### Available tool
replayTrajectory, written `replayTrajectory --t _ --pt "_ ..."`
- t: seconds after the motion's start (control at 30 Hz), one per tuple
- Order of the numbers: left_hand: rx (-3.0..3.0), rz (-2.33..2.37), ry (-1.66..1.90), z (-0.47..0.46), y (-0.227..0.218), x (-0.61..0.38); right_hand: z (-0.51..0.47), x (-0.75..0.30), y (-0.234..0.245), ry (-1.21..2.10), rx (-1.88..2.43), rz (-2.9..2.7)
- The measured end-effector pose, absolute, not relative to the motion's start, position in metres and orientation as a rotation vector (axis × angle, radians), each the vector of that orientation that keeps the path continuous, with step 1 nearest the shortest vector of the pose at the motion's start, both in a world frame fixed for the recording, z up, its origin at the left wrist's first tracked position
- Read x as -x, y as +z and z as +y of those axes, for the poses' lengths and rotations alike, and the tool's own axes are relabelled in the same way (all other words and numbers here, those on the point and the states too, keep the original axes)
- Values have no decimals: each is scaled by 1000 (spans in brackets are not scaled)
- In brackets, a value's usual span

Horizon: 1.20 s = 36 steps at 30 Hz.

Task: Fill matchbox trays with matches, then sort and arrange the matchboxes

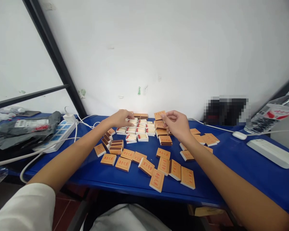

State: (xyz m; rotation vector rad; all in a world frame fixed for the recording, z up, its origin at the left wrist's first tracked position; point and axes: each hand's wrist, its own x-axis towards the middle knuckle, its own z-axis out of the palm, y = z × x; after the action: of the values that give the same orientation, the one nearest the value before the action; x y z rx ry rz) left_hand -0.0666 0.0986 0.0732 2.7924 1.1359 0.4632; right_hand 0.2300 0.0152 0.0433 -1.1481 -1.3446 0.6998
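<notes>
My left hand (122, 118) arches over the back left of a block of open match trays (141, 129), which are filled with red-tipped matches. Its fingers bend down beside a tray (133, 121); their tips are partly hidden, so a grip on it cannot be made out. Between thumb and fingers of my right hand (175, 123) is an orange matchbox (159, 115) with red print, raised above a stack of matchboxes (160, 132). Whether this box has its tray inside does not show. Several more matchboxes (124, 163) lie scattered nearer the front edge.
Matchboxes with dark striking sides (116, 147) lean in a row at left. A power strip (60, 133) and a grey plastic parcel (26, 126) lie at far left. On the right are a white device (272, 153), a cable and a plastic bottle (269, 115). A white wall rises behind.
</notes>
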Motion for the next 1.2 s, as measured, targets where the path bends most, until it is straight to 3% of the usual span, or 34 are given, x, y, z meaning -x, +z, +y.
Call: replayTrajectory --t 0.57,0.87,1.2 --pt "-2647 1210 509 91 56 61 21 -240 46 663 1170 -1308" --pt "-2842 1315 718 70 63 89 49 -289 46 447 1390 -1297" --pt "-3014 1209 721 70 59 78 77 -266 38 410 1453 -1407"
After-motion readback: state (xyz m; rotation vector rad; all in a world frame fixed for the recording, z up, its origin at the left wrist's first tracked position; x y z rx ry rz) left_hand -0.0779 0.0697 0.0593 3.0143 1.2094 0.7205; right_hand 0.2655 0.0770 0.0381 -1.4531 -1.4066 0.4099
